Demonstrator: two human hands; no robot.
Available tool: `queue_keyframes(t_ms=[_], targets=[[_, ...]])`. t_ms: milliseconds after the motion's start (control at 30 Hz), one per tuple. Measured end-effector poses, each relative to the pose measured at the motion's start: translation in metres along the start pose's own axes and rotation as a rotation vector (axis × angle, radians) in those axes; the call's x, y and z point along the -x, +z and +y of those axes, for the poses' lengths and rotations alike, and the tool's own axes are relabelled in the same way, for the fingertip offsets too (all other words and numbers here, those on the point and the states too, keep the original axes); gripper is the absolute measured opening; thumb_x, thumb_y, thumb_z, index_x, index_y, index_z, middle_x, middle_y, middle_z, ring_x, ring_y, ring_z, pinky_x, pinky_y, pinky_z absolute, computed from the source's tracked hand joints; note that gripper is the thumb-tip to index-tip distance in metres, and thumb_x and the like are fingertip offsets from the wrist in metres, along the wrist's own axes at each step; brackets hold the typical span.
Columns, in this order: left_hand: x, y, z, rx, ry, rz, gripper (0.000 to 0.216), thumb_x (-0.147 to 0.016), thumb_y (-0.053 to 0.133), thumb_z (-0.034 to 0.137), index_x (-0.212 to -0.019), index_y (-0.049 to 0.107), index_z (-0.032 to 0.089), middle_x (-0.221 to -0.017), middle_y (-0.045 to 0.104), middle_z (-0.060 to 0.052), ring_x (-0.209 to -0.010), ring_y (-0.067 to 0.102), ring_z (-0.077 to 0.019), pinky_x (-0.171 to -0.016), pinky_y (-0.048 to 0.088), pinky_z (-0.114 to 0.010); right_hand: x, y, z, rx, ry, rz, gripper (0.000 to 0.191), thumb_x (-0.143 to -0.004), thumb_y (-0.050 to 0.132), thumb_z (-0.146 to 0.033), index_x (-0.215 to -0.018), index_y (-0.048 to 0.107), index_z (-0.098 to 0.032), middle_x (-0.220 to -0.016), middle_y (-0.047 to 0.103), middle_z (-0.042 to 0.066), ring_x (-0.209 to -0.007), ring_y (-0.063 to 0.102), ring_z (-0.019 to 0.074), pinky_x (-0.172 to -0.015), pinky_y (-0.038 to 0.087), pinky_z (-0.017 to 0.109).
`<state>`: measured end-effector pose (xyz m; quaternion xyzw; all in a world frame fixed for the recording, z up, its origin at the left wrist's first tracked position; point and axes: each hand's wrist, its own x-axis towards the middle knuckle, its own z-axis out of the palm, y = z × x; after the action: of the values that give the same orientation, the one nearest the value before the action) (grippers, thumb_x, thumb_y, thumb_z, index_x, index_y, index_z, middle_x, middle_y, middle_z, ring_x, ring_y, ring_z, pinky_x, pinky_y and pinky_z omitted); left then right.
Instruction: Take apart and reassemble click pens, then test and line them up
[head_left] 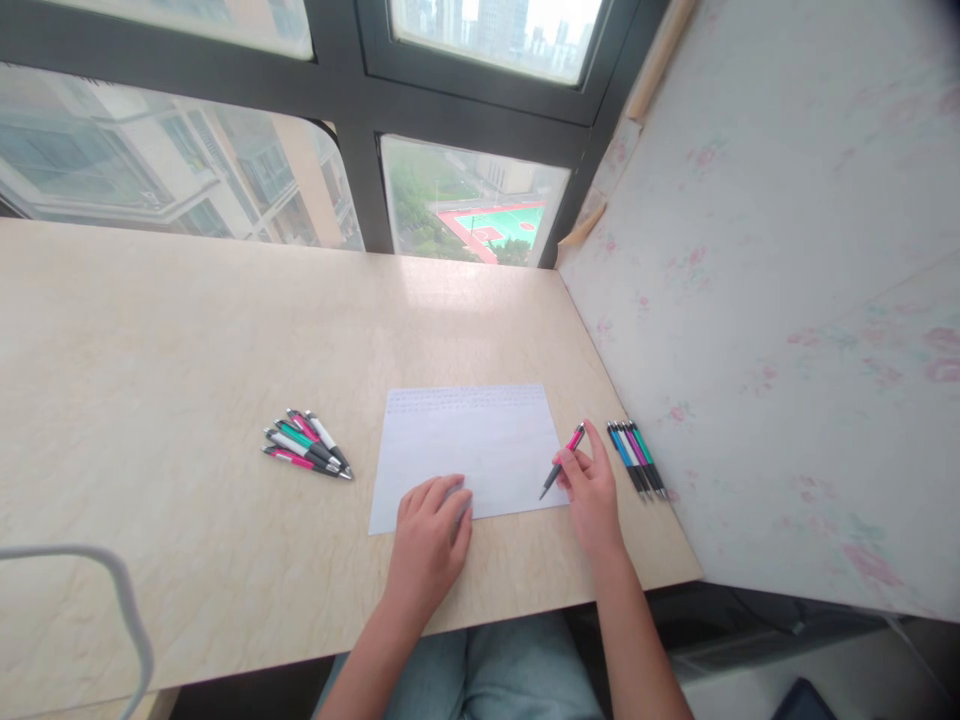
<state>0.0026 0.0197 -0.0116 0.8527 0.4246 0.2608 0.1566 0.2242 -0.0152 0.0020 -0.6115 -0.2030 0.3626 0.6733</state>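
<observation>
A white sheet of paper (480, 450) lies on the desk, with rows of small handwriting along its top edge. My left hand (433, 515) rests on the sheet's lower left part, palm down, fingers loosely bent and holding nothing. Over the lower right corner, my right hand (589, 485) grips a pink ballpoint pen (562, 462) with a dark grip, its tip pointing down and left. A fanned pile of pens (306, 443) in pink, white and green lies left of the paper. Right of my right hand, several pens (636, 458) in blue, white, purple and green lie side by side.
The pale marbled desk (187, 350) runs up to a dark-framed window (480, 100). A wall with floral paper (787, 300) closes off the right side. A grey cable (124, 590) curves over the desk's front left. A dark object (804, 700) sits low at bottom right.
</observation>
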Motion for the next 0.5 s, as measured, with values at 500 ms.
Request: queue_keyframes(t_ms=[500], targets=[[-0.001, 0.0, -0.002, 0.008, 0.02, 0.032, 0.017, -0.089, 0.056, 0.019, -0.101, 0.066, 0.023, -0.117, 0.069, -0.009, -0.107, 0.061, -0.0278, -0.091, 0.047, -0.046, -0.03, -0.077, -0.011, 1.376, -0.365, 0.073, 0.026, -0.089, 0.052, -0.035, -0.094, 0.071, -0.019, -0.088, 0.069, 0.008, -0.078, 0.061, 0.0214, -0.066, 0.038, 0.03]])
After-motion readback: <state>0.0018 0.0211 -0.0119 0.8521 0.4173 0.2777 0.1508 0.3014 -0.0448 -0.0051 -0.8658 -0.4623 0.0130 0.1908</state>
